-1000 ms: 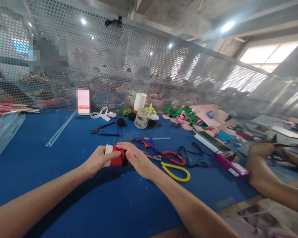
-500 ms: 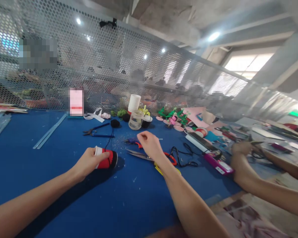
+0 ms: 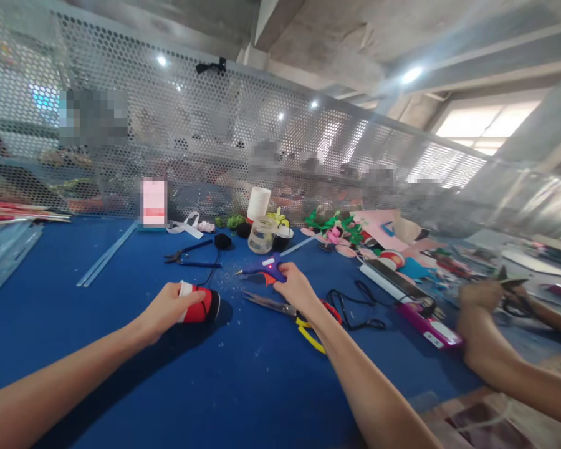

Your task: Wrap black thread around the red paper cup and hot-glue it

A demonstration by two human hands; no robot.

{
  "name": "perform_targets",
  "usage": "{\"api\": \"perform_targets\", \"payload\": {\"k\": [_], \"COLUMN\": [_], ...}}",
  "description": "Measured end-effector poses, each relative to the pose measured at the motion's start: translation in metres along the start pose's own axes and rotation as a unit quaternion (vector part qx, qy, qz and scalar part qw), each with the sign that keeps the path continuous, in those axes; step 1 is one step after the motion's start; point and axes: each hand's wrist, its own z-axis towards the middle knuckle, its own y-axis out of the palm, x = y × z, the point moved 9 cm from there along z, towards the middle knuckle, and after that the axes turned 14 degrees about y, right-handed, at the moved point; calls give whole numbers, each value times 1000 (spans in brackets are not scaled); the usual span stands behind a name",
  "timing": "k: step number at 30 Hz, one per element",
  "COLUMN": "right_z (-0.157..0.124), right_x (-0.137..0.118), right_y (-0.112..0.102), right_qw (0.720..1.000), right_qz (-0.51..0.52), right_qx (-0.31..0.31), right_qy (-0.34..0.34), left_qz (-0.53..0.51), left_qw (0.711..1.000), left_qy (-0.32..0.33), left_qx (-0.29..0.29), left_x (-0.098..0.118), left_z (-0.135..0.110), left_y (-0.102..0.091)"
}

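Note:
My left hand (image 3: 164,312) is wrapped round a red and white paper cup (image 3: 197,305) tilted on its side above the blue table. Black yarn (image 3: 210,274) runs from the cup to a small black ball (image 3: 222,241) behind it. In my right hand (image 3: 295,285) is a blue glue gun (image 3: 264,268) with an orange trigger, a small red light and its nozzle pointing left. A clear glue stick (image 3: 299,246) sticks out of its back. Scissors (image 3: 275,304) with red and yellow handles lie under my right wrist. Pliers (image 3: 191,256) with blue handles rest beyond the cup.
A glass jar (image 3: 262,236), stacked white cups (image 3: 258,202) and green flower pieces (image 3: 331,221) stand along the mesh panel (image 3: 206,143). A purple and white power strip (image 3: 430,327) with black cord lies right. Beside it, another person's hands (image 3: 484,296) hold scissors.
My right hand has taken hold of the glue gun and lifted it off the table. My left hand still holds the cup in nearly the same place. The view has shifted slightly.

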Motion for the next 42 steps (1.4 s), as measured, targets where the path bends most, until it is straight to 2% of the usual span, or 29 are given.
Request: {"api": "perform_targets", "payload": {"k": [3,4,6,10,13,16,19,42], "right_z": [-20,-28,-45,-75,-84,-90,-96,-106], "right_x": [-13,-18,-27,-40,-37,-43,-51,-62], "right_y": [0,6,7,19,24,19,15,15], "right_qw": [995,984,965,953,970,981,978,969], "right_qz": [69,124,191,186,125,68,41,-16], "right_qx": [-59,-120,-166,-229,-198,-129,-97,-80], "right_qy": [-42,-47,-62,-75,-71,-128,-183,-235], "left_qz": [-15,-6,20,22,0,-20,-42,-65], "left_qw": [1000,1000,1000,1000,1000,999,998,996], "left_qy": [-2,-4,5,5,-14,-26,-35,-35], "left_qx": [3,-3,2,1,15,21,20,57], "left_x": [-5,-5,-2,1,-3,-3,-3,-11], "left_z": [-5,-6,-7,-6,-5,-5,-5,1], "left_y": [-1,-1,-2,-3,-6,-5,-2,-6]}}
